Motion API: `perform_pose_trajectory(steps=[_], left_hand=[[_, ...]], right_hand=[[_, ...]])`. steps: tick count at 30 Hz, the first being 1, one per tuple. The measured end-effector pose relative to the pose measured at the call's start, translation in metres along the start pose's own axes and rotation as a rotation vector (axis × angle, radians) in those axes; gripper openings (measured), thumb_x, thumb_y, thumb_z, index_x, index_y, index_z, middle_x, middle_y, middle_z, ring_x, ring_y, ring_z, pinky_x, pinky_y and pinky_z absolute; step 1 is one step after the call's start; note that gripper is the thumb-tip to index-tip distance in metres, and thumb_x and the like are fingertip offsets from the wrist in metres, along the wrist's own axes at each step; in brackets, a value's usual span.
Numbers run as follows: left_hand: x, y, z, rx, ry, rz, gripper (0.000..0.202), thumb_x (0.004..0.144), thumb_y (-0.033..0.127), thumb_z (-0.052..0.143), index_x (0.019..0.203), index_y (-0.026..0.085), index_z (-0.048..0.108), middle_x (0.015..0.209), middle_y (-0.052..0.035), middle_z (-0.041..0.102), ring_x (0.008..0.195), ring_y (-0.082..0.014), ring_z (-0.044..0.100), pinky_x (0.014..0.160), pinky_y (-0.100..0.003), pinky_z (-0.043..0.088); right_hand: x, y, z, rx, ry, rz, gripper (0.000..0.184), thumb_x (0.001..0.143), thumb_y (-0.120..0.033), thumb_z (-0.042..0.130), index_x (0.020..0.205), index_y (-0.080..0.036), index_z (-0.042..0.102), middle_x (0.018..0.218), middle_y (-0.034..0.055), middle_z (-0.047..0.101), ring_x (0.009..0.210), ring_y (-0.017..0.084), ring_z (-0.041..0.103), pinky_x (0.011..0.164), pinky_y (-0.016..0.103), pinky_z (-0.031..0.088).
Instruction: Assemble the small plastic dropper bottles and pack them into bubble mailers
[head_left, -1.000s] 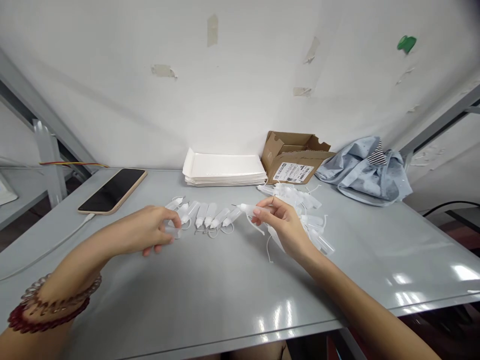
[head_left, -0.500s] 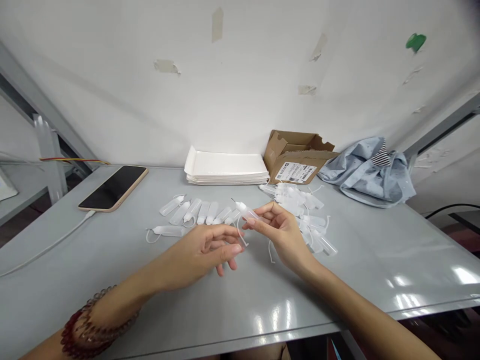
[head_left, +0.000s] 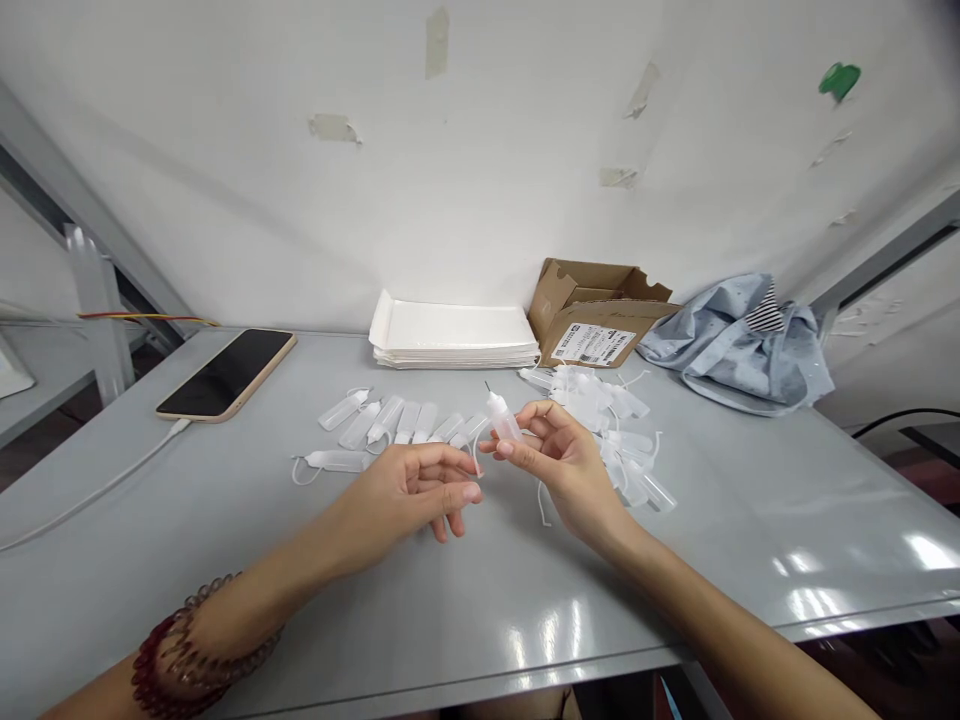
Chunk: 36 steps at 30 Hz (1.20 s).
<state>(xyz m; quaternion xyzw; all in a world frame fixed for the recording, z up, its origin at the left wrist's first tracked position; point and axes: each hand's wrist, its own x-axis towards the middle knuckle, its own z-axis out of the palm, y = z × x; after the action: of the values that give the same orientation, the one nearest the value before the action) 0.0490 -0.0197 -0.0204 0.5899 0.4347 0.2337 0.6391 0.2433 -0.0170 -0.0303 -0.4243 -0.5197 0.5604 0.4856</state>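
Note:
Between the thumb and fingers of my right hand [head_left: 555, 450] is a small translucent needle-tip bottle [head_left: 504, 417], tilted slightly left with its thin dark needle up. A white cap strap [head_left: 475, 450] hangs from its neck toward my left hand [head_left: 424, 490]. That hand has its fingers apart and curved, close to the strap's end; whether a fingertip touches the strap I cannot tell. Behind my left hand a row of similar bottles [head_left: 386, 418] lies on the table, one bottle [head_left: 337, 461] lying crosswise in front. To the right of my right hand lies a loose pile of bottles [head_left: 585, 400].
A stack of white envelopes [head_left: 454, 330] and an opened cardboard box [head_left: 600, 310] stand against the wall. Light blue cloth [head_left: 742, 350] lies at the back right. On the left a phone [head_left: 229, 375] is plugged into a white cable [head_left: 97, 490] crossing the grey table [head_left: 375, 640].
The bottle in my right hand has turned more upright, and its needle has shifted right. My left hand has moved slightly left, still near the strap's end.

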Motion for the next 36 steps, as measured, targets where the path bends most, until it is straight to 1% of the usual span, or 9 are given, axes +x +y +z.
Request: perform_pose_trajectory(steps=[2,4,11,15,20,24,27,31,36], left_hand=[[0.001,-0.002,0.000,0.002,0.019,0.000,0.031,0.078,0.041,0.063,0.101,0.021,0.062,0.088,-0.0032,0.070,0.066,-0.0155,0.065,0.059,-0.027,0.052],[0.002,-0.004,0.001,0.001,0.016,-0.001,0.033,0.078,0.042,0.064,0.103,0.020,0.062,0.089,-0.0039,0.070,0.067,-0.0157,0.065,0.059,-0.027,0.053],[0.004,-0.009,-0.003,0.009,0.027,0.066,0.025,0.083,0.041,0.057,0.090,0.020,0.069,0.085,-0.0038,0.071,0.063,-0.0137,0.063,0.059,-0.025,0.052],[0.001,-0.005,-0.008,0.104,0.185,0.085,0.029,0.084,0.043,0.055,0.088,0.019,0.072,0.069,-0.0026,0.069,0.059,-0.0146,0.061,0.063,-0.028,0.052],[-0.002,0.004,-0.012,0.070,0.403,0.175,0.031,0.083,0.041,0.057,0.102,0.020,0.070,0.083,-0.0036,0.072,0.062,-0.0151,0.062,0.060,-0.029,0.054],[-0.005,0.008,-0.011,0.120,0.526,0.205,0.025,0.082,0.038,0.060,0.094,0.020,0.072,0.068,-0.0004,0.069,0.060,-0.0143,0.061,0.062,-0.027,0.054],[-0.007,0.010,-0.009,0.150,0.547,0.191,0.021,0.080,0.038,0.063,0.090,0.021,0.072,0.063,0.0008,0.067,0.060,-0.0143,0.061,0.062,-0.026,0.053],[-0.008,0.010,-0.009,0.123,0.575,0.185,0.020,0.078,0.037,0.065,0.088,0.021,0.072,0.066,0.0005,0.068,0.061,-0.0147,0.061,0.064,-0.026,0.052],[-0.008,0.011,-0.011,0.092,0.559,0.156,0.022,0.080,0.041,0.063,0.081,0.020,0.068,0.063,0.0013,0.065,0.059,-0.0132,0.059,0.063,-0.025,0.050]], right_hand=[[-0.001,-0.001,0.001,0.005,-0.005,0.003,0.031,0.072,-0.032,0.072,0.086,-0.024,0.044,0.087,-0.0002,0.066,0.086,0.021,0.069,0.080,0.035,0.051],[-0.001,-0.002,0.002,0.016,-0.007,0.009,0.033,0.072,-0.032,0.072,0.085,-0.024,0.043,0.087,-0.0005,0.066,0.087,0.021,0.069,0.079,0.035,0.052],[-0.002,-0.003,0.003,0.038,-0.007,0.010,0.034,0.071,-0.032,0.073,0.085,-0.024,0.044,0.085,-0.0013,0.065,0.086,0.020,0.069,0.079,0.034,0.053],[-0.002,-0.005,0.002,-0.006,-0.003,-0.008,0.028,0.074,-0.034,0.071,0.090,-0.022,0.050,0.086,0.0013,0.068,0.084,0.019,0.069,0.081,0.035,0.052],[-0.004,-0.005,0.002,-0.079,0.004,-0.031,0.027,0.079,-0.037,0.065,0.099,-0.020,0.058,0.089,0.0052,0.070,0.082,0.019,0.069,0.080,0.036,0.052],[-0.004,-0.002,0.002,-0.112,0.015,-0.052,0.026,0.080,-0.036,0.064,0.099,-0.020,0.060,0.089,0.0053,0.070,0.082,0.019,0.069,0.079,0.035,0.052],[-0.004,0.000,0.003,-0.109,0.008,-0.060,0.025,0.080,-0.035,0.064,0.099,-0.020,0.060,0.089,0.0054,0.070,0.082,0.019,0.069,0.079,0.035,0.052],[-0.004,0.001,0.002,-0.115,-0.017,-0.084,0.023,0.081,-0.033,0.064,0.100,-0.020,0.059,0.090,0.0046,0.069,0.081,0.018,0.069,0.078,0.035,0.053],[-0.007,0.002,0.002,-0.200,-0.116,-0.110,0.022,0.083,-0.031,0.062,0.102,-0.021,0.059,0.087,0.0027,0.069,0.079,0.017,0.068,0.078,0.034,0.051]])
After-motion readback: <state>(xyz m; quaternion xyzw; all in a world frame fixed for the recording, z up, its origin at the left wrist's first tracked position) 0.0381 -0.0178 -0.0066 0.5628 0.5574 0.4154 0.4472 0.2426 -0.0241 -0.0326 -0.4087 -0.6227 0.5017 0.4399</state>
